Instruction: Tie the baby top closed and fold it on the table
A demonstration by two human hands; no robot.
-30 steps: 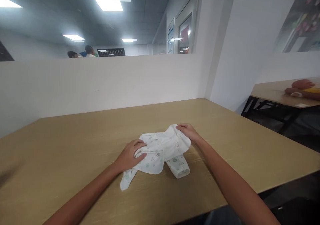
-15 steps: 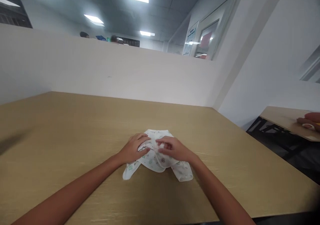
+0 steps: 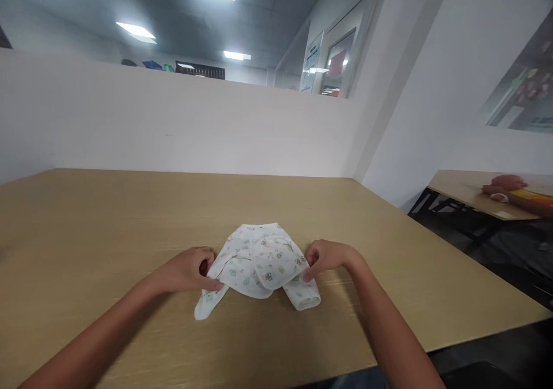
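A small white baby garment (image 3: 259,262) with a small coloured print lies folded on the wooden table (image 3: 108,216), two sleeve or leg ends pointing toward me. My left hand (image 3: 188,269) pinches its left edge with curled fingers. My right hand (image 3: 326,257) pinches its right edge the same way. Both hands rest on the table, one on each side of the cloth.
A white partition wall (image 3: 173,124) runs along the table's far side and a white wall closes the right. The table's front edge is just below my arms. At the far right another person's hand (image 3: 503,186) rests on a second table (image 3: 458,188).
My hands were together on top of the garment; now they have slid apart to its left and right edges. The front flap now lies flat across the middle.
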